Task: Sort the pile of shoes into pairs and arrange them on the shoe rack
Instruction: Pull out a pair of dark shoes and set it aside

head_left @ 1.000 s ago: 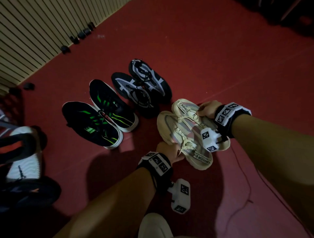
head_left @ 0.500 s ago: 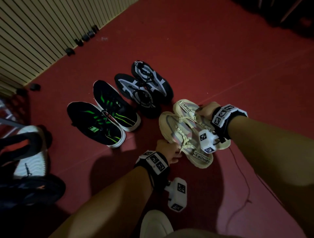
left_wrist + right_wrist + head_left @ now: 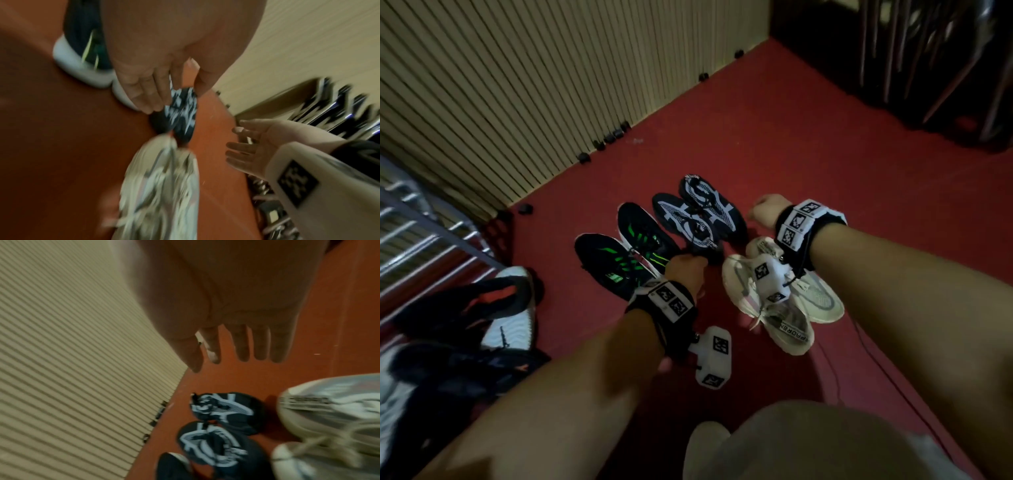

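Note:
Three pairs of shoes stand side by side on the red floor. The black-and-green pair (image 3: 616, 263) is on the left, the black-and-white pair (image 3: 702, 212) in the middle, and the beige pair (image 3: 818, 298) on the right. My left hand (image 3: 686, 270) hovers at the heel of the nearer black-and-white shoe (image 3: 183, 112), fingers straight and thumb apart, holding nothing. My right hand (image 3: 762, 209) is raised beyond the beige pair (image 3: 329, 418), right of the black-and-white pair (image 3: 222, 410). Its fingers (image 3: 242, 345) hang straight and empty.
The metal shoe rack (image 3: 421, 233) stands at the far left. Near it lie a black shoe with a white sole (image 3: 493, 308) and a dark shoe (image 3: 465, 373). A slatted wall (image 3: 517, 85) runs behind the shoes. Dark furniture (image 3: 928, 68) fills the top right. A thin cable (image 3: 876, 359) crosses the floor.
Both hands have let go of the beige shoes. The left hand moved left to the black-and-white pair, and the right hand rose away. The view tilted up toward the wall.

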Demonstrator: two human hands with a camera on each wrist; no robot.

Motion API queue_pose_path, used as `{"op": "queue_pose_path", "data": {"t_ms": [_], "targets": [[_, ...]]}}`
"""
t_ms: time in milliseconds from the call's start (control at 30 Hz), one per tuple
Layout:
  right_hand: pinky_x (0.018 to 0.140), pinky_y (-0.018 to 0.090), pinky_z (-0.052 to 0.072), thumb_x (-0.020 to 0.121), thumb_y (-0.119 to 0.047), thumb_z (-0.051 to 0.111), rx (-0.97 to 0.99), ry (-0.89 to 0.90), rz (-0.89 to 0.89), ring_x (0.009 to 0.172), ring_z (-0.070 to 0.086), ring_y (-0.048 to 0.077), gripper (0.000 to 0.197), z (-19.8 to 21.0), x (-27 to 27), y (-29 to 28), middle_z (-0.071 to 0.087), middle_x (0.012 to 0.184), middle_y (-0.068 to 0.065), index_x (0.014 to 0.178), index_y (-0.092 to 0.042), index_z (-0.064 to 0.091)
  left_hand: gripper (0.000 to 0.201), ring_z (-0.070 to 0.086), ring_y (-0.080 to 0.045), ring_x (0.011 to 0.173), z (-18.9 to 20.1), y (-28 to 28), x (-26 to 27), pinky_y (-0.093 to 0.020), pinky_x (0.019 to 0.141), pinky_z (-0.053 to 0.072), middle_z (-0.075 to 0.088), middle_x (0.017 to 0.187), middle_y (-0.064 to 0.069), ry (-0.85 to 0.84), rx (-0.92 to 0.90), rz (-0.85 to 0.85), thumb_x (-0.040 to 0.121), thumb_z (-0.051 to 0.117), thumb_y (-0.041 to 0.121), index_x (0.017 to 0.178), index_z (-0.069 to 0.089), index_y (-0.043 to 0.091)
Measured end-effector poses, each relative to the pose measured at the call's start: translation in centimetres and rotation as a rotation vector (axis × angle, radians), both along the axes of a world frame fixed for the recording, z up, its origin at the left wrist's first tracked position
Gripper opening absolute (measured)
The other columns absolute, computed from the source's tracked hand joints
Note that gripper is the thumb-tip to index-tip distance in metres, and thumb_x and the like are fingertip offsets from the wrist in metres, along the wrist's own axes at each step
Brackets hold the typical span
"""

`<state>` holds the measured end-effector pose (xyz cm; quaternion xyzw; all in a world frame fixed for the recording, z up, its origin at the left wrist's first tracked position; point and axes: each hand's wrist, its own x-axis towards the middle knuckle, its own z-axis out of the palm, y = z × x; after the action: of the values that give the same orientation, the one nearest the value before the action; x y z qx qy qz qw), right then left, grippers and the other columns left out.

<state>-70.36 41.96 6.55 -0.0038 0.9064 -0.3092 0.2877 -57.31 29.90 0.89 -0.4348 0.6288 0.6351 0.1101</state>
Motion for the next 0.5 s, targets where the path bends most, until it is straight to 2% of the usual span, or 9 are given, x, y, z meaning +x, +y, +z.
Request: {"op": "queue_pose_path", "data": {"t_ms": [33,133,167,233,300,367,433,500], "targets": [[0.092,0.036,0.05,0.092,-0.02,0.061,-0.015,0.034,0.03,0.104,0.06,0.029,0.035,1.6,0.7,-1.3,0.063,0.12,0.016,0.119,0.002,0.062,0.022,0.052,-0.024,0.071,1.6,-1.1,0.5,-0.038,0.069,0.045,0.053,0.072,-0.005,0.037,0.005,0.035,0.092,0.055,0.013,0.071,0.054,0.015],[0.077,0.032,0.046,0.092,-0.023,0.062,-0.084,0.086,0.11,0.089,0.055,0.024,0.039,6.2,2.9,-5.2,0.062,0.106,0.015,0.124,0.0,0.06,0.013,0.056,-0.021,0.074,5.9,-4.6,2.6,-0.03,0.071,0.044,0.059,0.079,-0.005,0.177,-0.014,0.138,0.095,0.056,0.012,0.084,0.062,0.013],[0.076,0.03,0.043,0.092,-0.023,0.063,-0.106,0.109,0.142,0.091,0.056,0.024,0.039,7.6,3.8,-6.5,0.063,0.107,0.014,0.124,-0.001,0.06,0.008,0.056,-0.02,0.075,7.3,-5.8,3.7,-0.03,0.073,0.044,0.063,0.085,-0.007,0.201,-0.042,0.166,0.095,0.058,0.013,0.092,0.065,0.011],[0.077,0.026,0.04,0.09,-0.024,0.065,-0.127,0.148,0.198,0.1,0.059,0.025,0.04,10.3,5.7,-9.2,0.064,0.118,0.012,0.124,-0.005,0.06,0.015,0.059,-0.023,0.081,9.5,-8.8,5.9,-0.031,0.077,0.045,0.068,0.099,-0.013,0.249,-0.096,0.208,0.091,0.062,0.016,0.101,0.069,0.007],[0.079,0.025,0.04,0.089,-0.026,0.067,-0.144,0.188,0.266,0.106,0.058,0.025,0.043,13.2,8.0,-12.0,0.062,0.124,0.012,0.126,-0.006,0.06,0.015,0.065,-0.028,0.088,11.6,-11.8,8.3,-0.031,0.074,0.044,0.07,0.107,-0.016,0.273,-0.131,0.269,0.088,0.066,0.019,0.098,0.069,0.007],[0.08,0.028,0.042,0.088,-0.028,0.068,-0.14,0.208,0.333,0.111,0.057,0.027,0.046,15.8,11.0,-15.5,0.06,0.127,0.013,0.128,-0.005,0.059,0.023,0.066,-0.031,0.099,13.7,-15.3,12.1,-0.031,0.074,0.041,0.069,0.11,-0.017,0.294,-0.178,0.333,0.088,0.066,0.022,0.103,0.068,0.005],[0.083,0.034,0.047,0.09,-0.029,0.065,-0.12,0.215,0.357,0.108,0.056,0.028,0.047,17.5,12.0,-16.7,0.059,0.124,0.014,0.128,-0.004,0.057,0.027,0.064,-0.027,0.094,14.6,-17.6,13.5,-0.03,0.074,0.042,0.068,0.102,-0.015,0.288,-0.253,0.325,0.089,0.066,0.024,0.105,0.068,0.002],[0.084,0.037,0.049,0.092,-0.029,0.062,-0.109,0.226,0.431,0.1,0.055,0.025,0.045,18.8,14.6,-19.6,0.058,0.114,0.01,0.129,-0.006,0.056,0.017,0.061,-0.023,0.089,15.9,-20.8,17.5,-0.031,0.078,0.05,0.063,0.095,-0.011,0.273,-0.292,0.328,0.087,0.066,0.027,0.089,0.066,0.01]]}}
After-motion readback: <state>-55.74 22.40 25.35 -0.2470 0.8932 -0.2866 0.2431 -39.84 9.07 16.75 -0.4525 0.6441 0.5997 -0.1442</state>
